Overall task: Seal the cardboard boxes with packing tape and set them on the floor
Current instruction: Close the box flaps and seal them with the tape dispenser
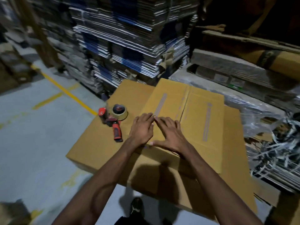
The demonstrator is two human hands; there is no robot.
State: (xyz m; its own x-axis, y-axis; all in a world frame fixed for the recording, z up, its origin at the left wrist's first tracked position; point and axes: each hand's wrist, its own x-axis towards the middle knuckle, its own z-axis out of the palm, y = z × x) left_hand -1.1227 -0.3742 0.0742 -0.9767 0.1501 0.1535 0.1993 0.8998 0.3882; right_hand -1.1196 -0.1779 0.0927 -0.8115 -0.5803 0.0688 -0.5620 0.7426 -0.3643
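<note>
Head view shows both hands flat on the top of a box that lies on a larger stack of cardboard. Left hand and right hand lie side by side with straight fingers, index tips touching, pressing near the box's near-left edge; neither grip holds anything. A seam runs across the box top, further right of the hands; whether tape already covers it I cannot tell through the blur. Just left of the hands lies the tape gun, red-handled with its roll up, close to the stack's left edge above the floor.

Risks, as I judge them: the box overhangs its support toward the person, so pressing hard near that edge could tip or slide it. Sweeping a hand left might knock the gun to the floor. If the flaps are not held level, tape may wrinkle or miss the seam.
</note>
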